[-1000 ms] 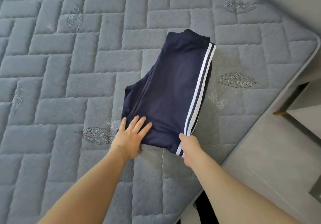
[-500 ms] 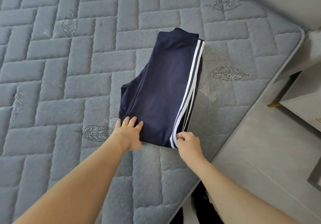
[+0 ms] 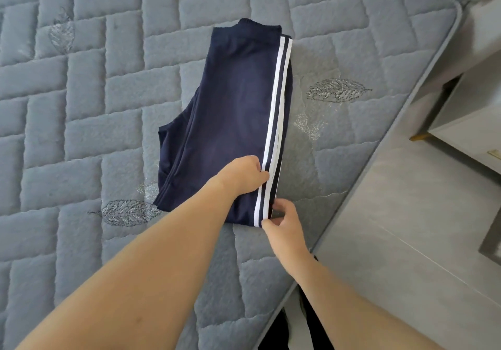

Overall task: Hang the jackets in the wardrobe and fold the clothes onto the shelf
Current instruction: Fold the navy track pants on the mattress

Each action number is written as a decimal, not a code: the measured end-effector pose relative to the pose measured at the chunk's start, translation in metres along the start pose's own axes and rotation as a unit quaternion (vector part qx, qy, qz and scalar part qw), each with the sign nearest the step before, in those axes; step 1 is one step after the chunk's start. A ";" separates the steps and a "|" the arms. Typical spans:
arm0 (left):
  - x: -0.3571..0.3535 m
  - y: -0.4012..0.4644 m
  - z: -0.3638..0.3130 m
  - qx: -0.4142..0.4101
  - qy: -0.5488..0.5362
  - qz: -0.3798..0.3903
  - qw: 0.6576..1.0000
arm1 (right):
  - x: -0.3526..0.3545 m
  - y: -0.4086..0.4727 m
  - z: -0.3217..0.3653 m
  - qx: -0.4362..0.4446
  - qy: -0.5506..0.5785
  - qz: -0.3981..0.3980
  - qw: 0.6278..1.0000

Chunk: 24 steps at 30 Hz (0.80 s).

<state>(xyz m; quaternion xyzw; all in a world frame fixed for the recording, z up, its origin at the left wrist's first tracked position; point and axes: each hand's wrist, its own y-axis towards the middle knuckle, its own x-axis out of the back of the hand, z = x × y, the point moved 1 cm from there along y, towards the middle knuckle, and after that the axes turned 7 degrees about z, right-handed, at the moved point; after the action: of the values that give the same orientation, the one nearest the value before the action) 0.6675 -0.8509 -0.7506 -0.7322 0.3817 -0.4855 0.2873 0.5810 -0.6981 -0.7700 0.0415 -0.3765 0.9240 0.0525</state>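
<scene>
I looked down at the navy trousers (image 3: 233, 121) lying folded on the grey quilted bed (image 3: 81, 138), near its right edge. A second before, my left hand (image 3: 245, 172) lay flat at the near left corner of the cloth. Now it had crossed over to the white side stripes (image 3: 276, 110) and its fingers were curled at the stripe, pinching the cloth there, as far as I could see. My right hand (image 3: 284, 220) had stayed at the near right corner, and its thumb and fingers pinched the stripe edge. So both grips were clamped on the same long side of the trousers.

I thought this meant I was lining up the stripe edges, or getting ready to fold again or lift the pile. The trousers were not on the shelf yet, so this part of the job was about half done. I could not see the wardrobe or the shelf at all.

The bed had lots of open room to the left and far side. The bed's edge (image 3: 406, 121) was near on the right, with grey floor (image 3: 406, 227) past it and a pale cabinet (image 3: 471, 121) beyond. I judged that sliding the cloth rightward could drop it off the bed.
</scene>
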 end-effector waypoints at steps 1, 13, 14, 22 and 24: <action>-0.001 0.003 -0.003 0.005 0.003 0.001 1.000 | 0.001 -0.001 -0.001 -0.010 0.017 0.018 1.000; 0.010 0.021 -0.006 0.042 0.026 0.009 0.999 | -0.001 0.029 0.012 -0.035 -0.055 0.137 0.988; 0.011 0.020 -0.004 0.049 -0.003 0.012 0.999 | -0.002 0.030 0.015 -0.011 -0.090 0.139 0.986; 0.021 0.014 0.021 0.112 -0.219 -0.017 0.969 | 0.006 0.023 0.025 0.247 -0.270 0.081 0.927; 0.019 0.015 0.022 0.110 -0.226 -0.020 0.968 | 0.009 0.027 0.025 0.247 -0.291 0.099 0.919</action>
<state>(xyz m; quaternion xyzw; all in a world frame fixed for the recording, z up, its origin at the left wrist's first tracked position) 0.6884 -0.8744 -0.7610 -0.7943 0.2367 -0.3524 0.4346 0.5698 -0.7345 -0.7697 0.2830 -0.1376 0.9351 -0.1628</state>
